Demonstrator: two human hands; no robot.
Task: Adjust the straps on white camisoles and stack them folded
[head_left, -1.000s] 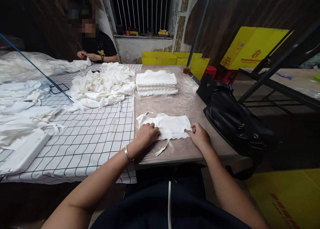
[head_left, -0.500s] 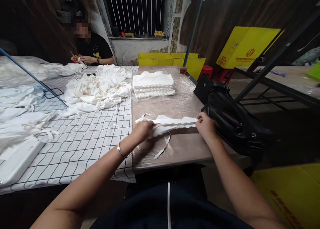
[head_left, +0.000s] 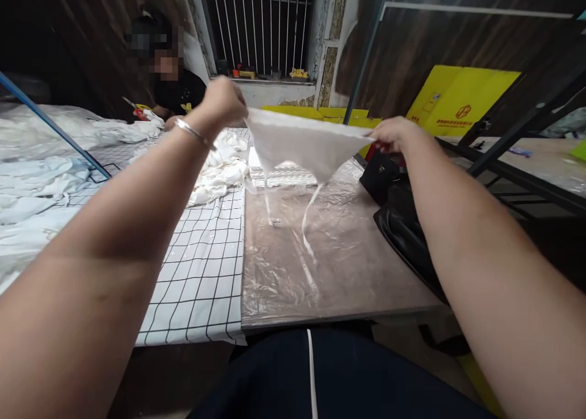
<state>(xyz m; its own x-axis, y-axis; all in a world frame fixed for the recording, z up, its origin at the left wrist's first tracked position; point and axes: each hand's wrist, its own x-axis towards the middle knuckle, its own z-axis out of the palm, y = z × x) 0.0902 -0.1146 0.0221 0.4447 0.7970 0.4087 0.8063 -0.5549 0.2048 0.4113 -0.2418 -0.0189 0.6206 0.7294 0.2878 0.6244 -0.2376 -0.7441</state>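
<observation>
Stretched in the air between my two hands is a white strappy garment (head_left: 302,141), with two thin straps hanging from its lower edge toward the table. My left hand (head_left: 226,101), a silver bangle at its wrist, is closed on the left upper corner. At the opposite corner, my right hand (head_left: 394,132) pinches the cloth with closed fingers. Partly hidden behind the garment, a stack of white cloth pieces (head_left: 293,176) lies on the plastic-covered table (head_left: 348,272). The garment's edge and my left hand are slightly blurred.
A heap of white garments (head_left: 224,168) lies left on the checked cloth (head_left: 196,278). A black bag (head_left: 407,236) sits at the table's right edge. Across the table a person (head_left: 176,92) holds scissors (head_left: 137,109). Yellow boxes (head_left: 458,101) stand behind; a blue pole (head_left: 50,123) slants at left.
Both hands have risen and moved away from me, lifting the garment off the table. It was bunched low before; now it is spread out with its straps dangling.
</observation>
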